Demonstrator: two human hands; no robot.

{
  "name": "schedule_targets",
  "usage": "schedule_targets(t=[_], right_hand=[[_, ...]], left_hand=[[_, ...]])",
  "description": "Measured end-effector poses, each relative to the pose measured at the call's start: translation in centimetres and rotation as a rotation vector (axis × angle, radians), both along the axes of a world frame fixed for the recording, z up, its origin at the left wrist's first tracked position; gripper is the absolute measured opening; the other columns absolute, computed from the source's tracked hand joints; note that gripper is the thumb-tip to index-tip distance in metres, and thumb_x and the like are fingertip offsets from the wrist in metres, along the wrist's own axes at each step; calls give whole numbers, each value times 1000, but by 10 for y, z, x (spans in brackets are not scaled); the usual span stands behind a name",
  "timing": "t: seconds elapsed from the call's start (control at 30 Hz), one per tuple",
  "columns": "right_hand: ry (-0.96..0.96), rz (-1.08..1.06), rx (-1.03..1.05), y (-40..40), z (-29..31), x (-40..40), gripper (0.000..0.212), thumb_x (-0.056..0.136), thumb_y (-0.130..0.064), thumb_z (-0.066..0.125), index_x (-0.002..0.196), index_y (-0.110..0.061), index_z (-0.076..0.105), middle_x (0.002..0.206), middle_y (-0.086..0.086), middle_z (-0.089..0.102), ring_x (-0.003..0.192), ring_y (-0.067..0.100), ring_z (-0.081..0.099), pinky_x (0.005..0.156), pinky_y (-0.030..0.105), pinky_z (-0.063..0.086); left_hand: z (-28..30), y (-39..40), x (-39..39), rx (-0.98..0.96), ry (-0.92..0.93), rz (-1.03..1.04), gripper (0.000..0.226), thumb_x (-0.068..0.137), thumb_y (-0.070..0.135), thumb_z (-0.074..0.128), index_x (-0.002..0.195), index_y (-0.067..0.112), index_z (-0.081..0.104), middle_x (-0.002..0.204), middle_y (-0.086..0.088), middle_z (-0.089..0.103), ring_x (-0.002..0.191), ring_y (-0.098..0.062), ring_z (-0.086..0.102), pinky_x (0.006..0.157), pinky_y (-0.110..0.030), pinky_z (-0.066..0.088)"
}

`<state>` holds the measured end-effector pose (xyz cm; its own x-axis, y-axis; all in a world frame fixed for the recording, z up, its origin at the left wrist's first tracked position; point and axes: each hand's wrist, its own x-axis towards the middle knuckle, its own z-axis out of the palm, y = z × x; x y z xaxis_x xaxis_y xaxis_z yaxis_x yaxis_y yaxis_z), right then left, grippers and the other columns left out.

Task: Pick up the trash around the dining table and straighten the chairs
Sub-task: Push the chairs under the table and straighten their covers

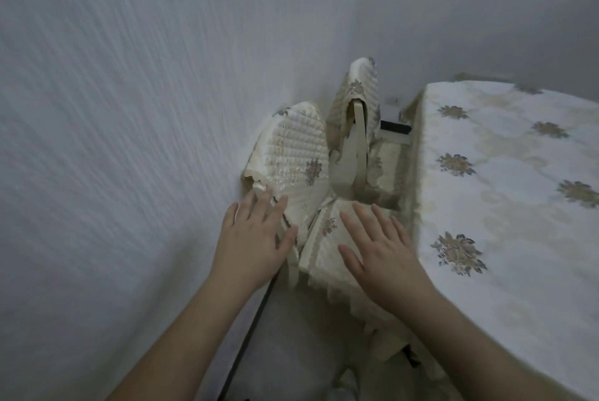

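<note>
- Both hands are out over the near chair with the cream quilted cover and flower embroidery (pixel 327 238), which stands between the pale textured wall (pixel 113 109) on the left and the dining table under a cream floral tablecloth (pixel 505 180) on the right.
- The left hand (pixel 249 238) lies flat, fingers spread wide, at the lower edge of the padded backrest; it holds nothing.
- The right hand (pixel 379 248) is spread wide too, palm down on the seat cushion, gripping nothing.
- A second chair in the same quilted cover (pixel 356 99) stands farther off, its seat tucked towards the table.
- Handling, as a judgement: the cover looks soft and loose, likely to slide over the frame, so pressing on the fabric alone may only shift the cloth.
- Better purchase should be the stiff frame under the backrest's sides and the seat's edge.
- The chair probably has some weight; room is tight beside the wall.
- No trash shows here.
</note>
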<state>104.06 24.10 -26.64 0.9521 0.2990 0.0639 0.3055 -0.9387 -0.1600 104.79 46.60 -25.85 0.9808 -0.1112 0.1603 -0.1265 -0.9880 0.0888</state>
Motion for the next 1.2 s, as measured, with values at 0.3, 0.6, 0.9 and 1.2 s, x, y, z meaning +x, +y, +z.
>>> schedule_targets(t=[0.3, 0.6, 0.9, 1.2], right_hand=[[-34, 67, 16, -3, 12, 131, 68, 91, -58, 5, 152, -31, 17, 160, -5, 12, 148, 21, 6, 117, 40, 2], [8, 99, 16, 38, -3, 218, 68, 90, -59, 4, 152, -32, 14, 161, -5, 9, 148, 20, 4, 117, 39, 0], [-19, 95, -18, 103, -2, 308, 72, 89, -58, 4, 152, -25, 19, 160, 2, 15, 147, 26, 9, 118, 44, 8], [16, 72, -42, 111, -24, 369, 72, 89, -57, 8, 151, -22, 21, 160, 5, 17, 147, 27, 11, 118, 46, 10]], left_hand=[[19, -17, 105, -6, -48, 80, 65, 94, 57, 18, 147, 25, 37, 151, -4, 38, 140, -26, 32, 113, -47, 24], [-7, 24, 168, -6, 13, 161, 61, 92, 56, 30, 141, 23, 45, 144, -8, 48, 133, -29, 44, 106, -49, 37], [-34, 65, 239, -37, 34, 121, 58, 93, 50, 33, 139, 17, 47, 140, -10, 52, 127, -29, 50, 102, -45, 41], [-63, 63, 287, -21, 123, 86, 57, 89, 49, 34, 134, 20, 53, 135, -8, 56, 123, -27, 54, 99, -44, 44]])
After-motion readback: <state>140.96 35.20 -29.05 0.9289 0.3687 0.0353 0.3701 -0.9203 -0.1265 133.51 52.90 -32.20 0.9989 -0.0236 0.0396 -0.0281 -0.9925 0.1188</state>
